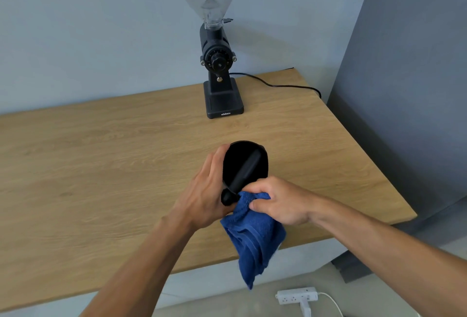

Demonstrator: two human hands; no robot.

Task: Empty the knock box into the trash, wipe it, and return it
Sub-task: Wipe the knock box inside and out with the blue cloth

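Observation:
The black round knock box [255, 162], with a black bar across its opening, is held tilted above the wooden table, its mouth facing me. My left hand [206, 190] grips its left side and underside. My right hand [279, 200] is shut on a blue cloth [254, 236], which is pressed against the box's near rim by the bar's end. The rest of the cloth hangs down past the table's front edge. The inside of the box looks dark; I cannot tell what it holds.
A black coffee grinder [219, 64] with a clear hopper stands at the back of the wooden table [101, 165], its cable [278, 85] running off to the right. A grey wall panel rises at right. A white power strip [297, 295] lies on the floor below.

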